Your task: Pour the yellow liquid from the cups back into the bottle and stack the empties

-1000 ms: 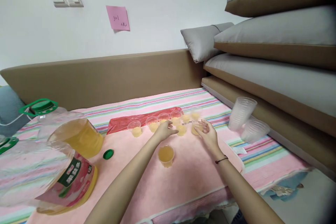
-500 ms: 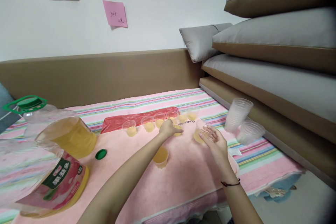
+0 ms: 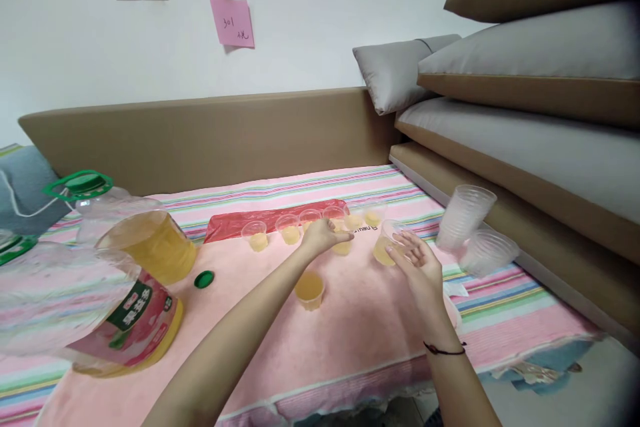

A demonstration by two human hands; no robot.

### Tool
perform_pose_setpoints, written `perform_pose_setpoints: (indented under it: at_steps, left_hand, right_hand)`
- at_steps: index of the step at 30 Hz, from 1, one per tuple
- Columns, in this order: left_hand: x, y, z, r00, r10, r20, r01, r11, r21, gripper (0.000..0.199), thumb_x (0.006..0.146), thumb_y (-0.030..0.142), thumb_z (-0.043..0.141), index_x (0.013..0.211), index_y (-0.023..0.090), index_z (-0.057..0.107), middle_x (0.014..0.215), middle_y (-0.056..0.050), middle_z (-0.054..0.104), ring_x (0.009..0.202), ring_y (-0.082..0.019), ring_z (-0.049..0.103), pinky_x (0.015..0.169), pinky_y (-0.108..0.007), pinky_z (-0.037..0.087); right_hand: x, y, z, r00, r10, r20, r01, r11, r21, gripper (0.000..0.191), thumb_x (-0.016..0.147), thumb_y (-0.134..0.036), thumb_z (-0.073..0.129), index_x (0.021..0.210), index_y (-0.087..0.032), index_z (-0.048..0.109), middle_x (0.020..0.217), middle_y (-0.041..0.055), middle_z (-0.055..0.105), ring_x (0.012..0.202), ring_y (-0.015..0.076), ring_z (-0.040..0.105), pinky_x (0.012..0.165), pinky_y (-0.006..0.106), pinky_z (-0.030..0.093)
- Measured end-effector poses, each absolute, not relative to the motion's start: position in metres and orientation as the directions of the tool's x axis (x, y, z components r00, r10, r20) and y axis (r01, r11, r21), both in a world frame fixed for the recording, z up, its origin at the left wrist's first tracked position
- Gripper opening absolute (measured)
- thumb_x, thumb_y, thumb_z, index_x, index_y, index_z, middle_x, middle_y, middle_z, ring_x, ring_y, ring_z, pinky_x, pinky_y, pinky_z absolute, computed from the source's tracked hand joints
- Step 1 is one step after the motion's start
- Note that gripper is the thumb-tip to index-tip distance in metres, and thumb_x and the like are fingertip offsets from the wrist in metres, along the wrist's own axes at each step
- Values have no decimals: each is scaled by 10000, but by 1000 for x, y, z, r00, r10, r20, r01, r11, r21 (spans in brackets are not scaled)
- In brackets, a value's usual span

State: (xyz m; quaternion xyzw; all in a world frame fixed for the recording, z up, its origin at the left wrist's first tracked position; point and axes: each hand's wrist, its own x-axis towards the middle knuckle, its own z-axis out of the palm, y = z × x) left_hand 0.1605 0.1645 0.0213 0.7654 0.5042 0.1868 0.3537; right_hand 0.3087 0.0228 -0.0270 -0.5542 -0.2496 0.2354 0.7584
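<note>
My left hand [image 3: 320,238] is over a small clear plastic cup of yellow drink [image 3: 342,247], its thumb stretched across near the rim and its fingers apart. The side of another clear plastic cup [image 3: 382,251], also part filled with yellow liquid, is between the thumb and fingers of my right hand [image 3: 417,267]. Behind my left hand, several similar cups, among them one at the left end [image 3: 258,240], stand in a row with a little yellow drink each. Closer to me is a fuller cup [image 3: 310,291].
Two large juice jugs, one labelled [image 3: 135,323] and one behind it [image 3: 155,247], stand at left by a green cap [image 3: 204,279]. Stacked cups [image 3: 463,217] and a tipped stack [image 3: 487,253] are at right, beside piled cushions [image 3: 520,127]. Red plastic [image 3: 230,227] lies behind the row.
The view has shifted slightly. My left thumb has lifted a little against its cup, and my right thumb has moved toward the right edge of the other cup.
</note>
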Motion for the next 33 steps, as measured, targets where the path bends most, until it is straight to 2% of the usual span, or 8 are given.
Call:
perform_pose_setpoints:
  at_steps: [6,11,15,19,22,26,29,33]
  left_hand:
    - [109,154,71,390,920,21,599,-271,754,470,609,548,777,797,179,555,791,-33,633,695,-158,578,576,-257,388]
    - [46,135,93,285,955,75,705,-262,659,465,617,519,753,867,168,580,933,-65,665,814,-204,618,661,-283,426]
    - [0,116,74,221,974,42,759,-199,620,440,616,506,736,864,174,590,935,-68,677,860,-237,633,719,-311,442]
    - [-27,92,45,189,982,16,674,-141,725,466,545,524,753,806,175,590,887,-64,679,796,-235,642,706,-328,474]
    - [-32,66,34,213,977,27,639,-161,752,458,542,502,759,821,179,593,891,-57,682,737,-210,640,663,-313,478]
    - [-17,26,30,289,954,-80,666,-141,733,411,552,435,767,840,199,594,879,-48,702,674,-196,633,611,-294,462]
    - [9,1,25,336,929,-156,669,-119,734,450,550,439,785,888,212,593,831,-36,702,673,-208,635,590,-292,457]
    - [62,-19,14,380,909,-170,654,-134,745,524,516,467,827,918,218,602,849,-54,706,723,-247,650,613,-318,465]
  right_hand:
    - [306,22,-24,764,637,101,-86,255,-963,709,474,-424,884,1092,-188,629,1099,112,677,1075,304,642,974,504,517]
    - [301,18,-24,749,651,121,-63,252,-966,661,496,-435,885,1065,-195,648,1133,89,656,1050,292,651,960,496,518]
    - [299,17,-25,737,649,189,-5,285,-959,597,547,-436,870,1049,-208,642,1169,87,643,1077,282,646,952,480,522]
    - [299,20,-27,719,652,239,10,333,-943,600,564,-417,869,1066,-218,606,1175,101,669,1169,293,614,993,508,492]
    - [300,22,-28,701,670,243,2,339,-941,611,564,-415,871,1068,-218,589,1145,105,695,1156,295,628,1012,532,471]
    - [305,23,-28,703,666,251,11,342,-940,611,546,-417,878,1048,-222,589,1119,98,709,1114,287,651,1015,528,464]
    - [312,20,-28,713,658,243,-9,355,-935,610,533,-403,886,1036,-220,593,1123,105,706,1108,289,653,997,517,478]
    - [323,14,-26,732,638,239,1,349,-937,624,528,-417,885,1042,-212,596,1100,107,710,1092,293,659,985,529,487]
